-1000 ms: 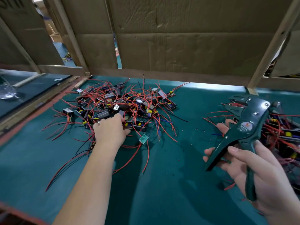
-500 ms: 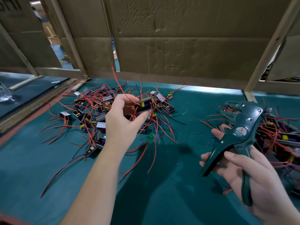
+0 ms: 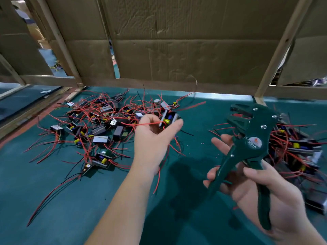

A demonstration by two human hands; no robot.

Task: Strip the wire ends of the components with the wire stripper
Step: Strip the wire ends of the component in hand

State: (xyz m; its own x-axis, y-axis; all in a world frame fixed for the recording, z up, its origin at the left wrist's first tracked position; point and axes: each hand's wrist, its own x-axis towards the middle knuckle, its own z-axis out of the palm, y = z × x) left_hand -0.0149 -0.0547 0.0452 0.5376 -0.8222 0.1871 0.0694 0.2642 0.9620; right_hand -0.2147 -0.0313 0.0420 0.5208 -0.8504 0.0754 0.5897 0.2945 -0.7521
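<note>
The left hand (image 3: pixel 152 138) pinches a small black component with a yellow capacitor and red leads (image 3: pixel 168 119) between thumb and fingertips, above the right edge of the 10 o'clock heap of red-wired black components (image 3: pixel 104 124) on the teal mat (image 3: pixel 88 200). At 4 o'clock the right hand (image 3: pixel 265 190) curls round the spread handles of the dark green wire stripper (image 3: pixel 251 137), apart from that component. Another heap of wired parts (image 3: pixel 297 151) lies at 3 o'clock.

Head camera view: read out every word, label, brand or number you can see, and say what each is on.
"W01A", as best it reads, slightly blurred: round white-and-orange sticker on the dark green wire stripper in the right hand.
Markings on the black component with yellow capacitor in the left hand: too small to read.
Brown cardboard wall: no text visible.
</note>
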